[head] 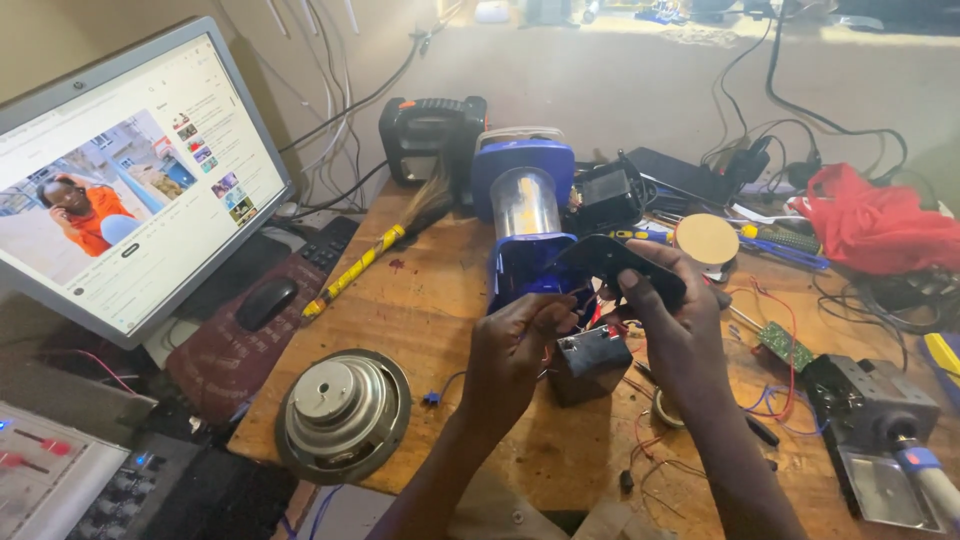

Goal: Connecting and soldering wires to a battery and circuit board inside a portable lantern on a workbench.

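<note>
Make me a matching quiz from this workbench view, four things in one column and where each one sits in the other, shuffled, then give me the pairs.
Things:
1. round silver loudspeaker driver
2. crumpled red cloth
3. black computer mouse
4. small black box-shaped battery

Places:
A. far right of the wooden table
B. between the left hand and right hand
C. near left corner of the table
D. on the dark red pad below the monitor

Pairs: 1-C, 2-A, 3-D, 4-B
</note>
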